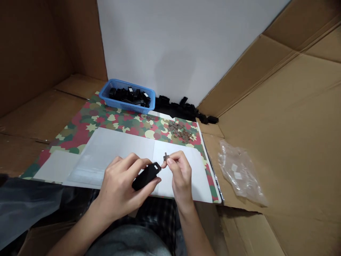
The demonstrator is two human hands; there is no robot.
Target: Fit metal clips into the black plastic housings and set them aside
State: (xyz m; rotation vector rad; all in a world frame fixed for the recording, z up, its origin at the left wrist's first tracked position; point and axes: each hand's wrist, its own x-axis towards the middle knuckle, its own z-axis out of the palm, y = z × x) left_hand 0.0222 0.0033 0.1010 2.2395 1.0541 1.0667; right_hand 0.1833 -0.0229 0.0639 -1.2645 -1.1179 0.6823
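My left hand [121, 185] is closed around a small black plastic casing [146, 176], with its white-marked end pointing right. My right hand [180, 171] pinches a tiny metal piece [166, 156] between thumb and forefinger, right beside the casing's end. Both hands hover over white paper sheets [117, 147] that lie on a camouflage-patterned board [87, 122]. A heap of small brownish metal pieces [180, 131] sits on the board behind my right hand.
A blue basket [127, 104] full of black casings stands at the board's far left. More black casings [186, 108] lie in a row against the white back wall. A crumpled clear plastic bag [239, 172] rests on the cardboard at the right. Cardboard walls surround everything.
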